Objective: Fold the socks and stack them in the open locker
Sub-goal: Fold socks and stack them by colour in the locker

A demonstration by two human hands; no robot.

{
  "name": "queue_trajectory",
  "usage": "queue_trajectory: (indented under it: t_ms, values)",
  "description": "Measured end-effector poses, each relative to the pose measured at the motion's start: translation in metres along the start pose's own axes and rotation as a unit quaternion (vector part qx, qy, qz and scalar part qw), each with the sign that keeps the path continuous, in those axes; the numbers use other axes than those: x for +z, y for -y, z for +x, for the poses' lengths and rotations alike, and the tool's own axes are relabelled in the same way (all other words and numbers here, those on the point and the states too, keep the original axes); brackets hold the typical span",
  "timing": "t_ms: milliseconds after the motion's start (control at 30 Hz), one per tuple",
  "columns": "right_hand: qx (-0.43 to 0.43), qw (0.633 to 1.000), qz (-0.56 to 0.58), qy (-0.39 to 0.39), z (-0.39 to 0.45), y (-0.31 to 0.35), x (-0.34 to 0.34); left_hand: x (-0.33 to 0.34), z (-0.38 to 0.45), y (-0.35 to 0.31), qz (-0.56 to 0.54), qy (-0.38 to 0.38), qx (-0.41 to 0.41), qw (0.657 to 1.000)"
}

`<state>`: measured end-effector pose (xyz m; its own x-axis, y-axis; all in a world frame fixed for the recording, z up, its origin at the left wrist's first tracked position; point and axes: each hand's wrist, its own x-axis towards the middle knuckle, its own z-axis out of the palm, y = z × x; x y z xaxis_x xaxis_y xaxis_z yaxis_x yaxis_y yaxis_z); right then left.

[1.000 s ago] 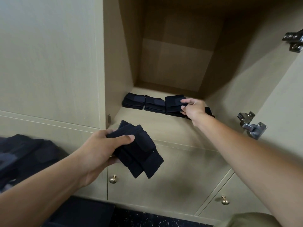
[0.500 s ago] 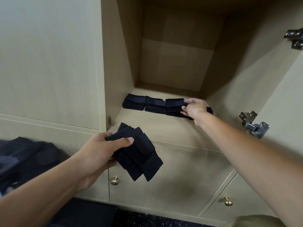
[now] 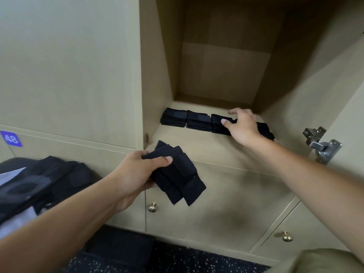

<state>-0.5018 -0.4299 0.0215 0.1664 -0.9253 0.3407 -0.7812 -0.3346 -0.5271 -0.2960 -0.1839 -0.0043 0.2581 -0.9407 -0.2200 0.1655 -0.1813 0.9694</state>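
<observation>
Open locker (image 3: 197, 146) of pale beige wood laminate: door swung right, silver metal hinge (image 3: 323, 146) visible on its inner edge.

Row of folded dark navy socks along locker floor, roughly mid-depth:
- first folded stack (image 3: 174, 119), far left, near left wall
- second folded stack (image 3: 198, 123), just beside first, touching or nearly so
- third folded stack (image 3: 218, 124), just beside second
- fourth dark sock bundle (image 3: 266, 131), right of third, mostly hidden behind wrist; fold state not determinable

Right hand (image 3: 243, 126) reaching into locker, over right end of row. Fingers spread and relaxed, thumb tip resting on top of third stack, index finger extended toward back of shelf. No closed grasp seen; whether palm presses on fourth bundle cannot be told.

Left hand (image 3: 136, 174) in front of locker, below shelf edge. Gripping loose bunch of folded dark navy socks (image 3: 177, 174): thumb across top, fingers curled beneath. Bunch fanned, several ends hanging down and right past palm, clear of shelf.

Below locker: lower cabinet doors, same laminate, with round brass knob (image 3: 152, 207) and second brass knob (image 3: 286, 236) further right.

Left of view: heap of dark socks (image 3: 39, 186) on a pale surface. Purple number label "48" (image 3: 11, 138) on panel above heap. Dark speckled floor (image 3: 187, 261) at bottom.
</observation>
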Motion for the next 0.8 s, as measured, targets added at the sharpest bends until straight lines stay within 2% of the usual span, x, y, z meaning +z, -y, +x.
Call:
queue_trajectory:
  t_ms: [167, 300, 433, 600, 800]
  values:
    - [-0.06, 0.996, 0.043, 0.059, -0.036, 0.033, -0.003, -0.009, -0.004, -0.005, 0.003, -0.012, 0.01, 1.0]
    - [-0.081, 0.976, 0.13, 0.158, -0.07, 0.058, -0.014, -0.02, -0.005, -0.011, -0.002, -0.026, 0.02, 0.999]
    - [-0.104, 0.955, 0.141, 0.239, -0.103, 0.067, -0.018, -0.03, -0.006, -0.019, -0.011, -0.027, 0.04, 0.999]
    - [-0.058, 0.915, 0.217, 0.336, -0.123, 0.072, -0.011, -0.033, -0.012, -0.024, -0.045, -0.036, 0.052, 0.997]
    - [-0.016, 0.888, 0.312, 0.339, -0.125, 0.07, -0.005, -0.027, -0.016, -0.024, -0.063, -0.009, 0.062, 0.996]
